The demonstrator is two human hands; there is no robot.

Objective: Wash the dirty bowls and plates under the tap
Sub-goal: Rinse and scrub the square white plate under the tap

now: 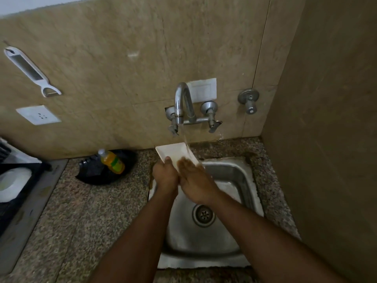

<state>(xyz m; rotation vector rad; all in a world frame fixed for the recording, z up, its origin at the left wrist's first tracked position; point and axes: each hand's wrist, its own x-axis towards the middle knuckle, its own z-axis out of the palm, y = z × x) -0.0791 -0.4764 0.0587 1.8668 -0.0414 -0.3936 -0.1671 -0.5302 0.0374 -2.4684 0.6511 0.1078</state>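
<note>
Rinsing a white plate over the sink.

Above the steel sink [228,180], left hand [165,176] gripping the near edge of the plate [173,152], right hand [193,180] laid flat-fingered on its face; beyond, tilted under water running from the tap [181,103].

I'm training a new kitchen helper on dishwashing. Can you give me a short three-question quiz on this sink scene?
1. True or false: water from the curved chrome tap lands on the white rectangular ceramic plate.
2. Which hand grips the plate's near edge? A) left hand B) right hand C) neither
3. Fill in: the clear plastic bottle of yellow liquid lies on a ____ plastic bag on the speckled granite counter, to the left of the stainless steel sink.

Key: 1 true; 2 A; 3 black.
</note>
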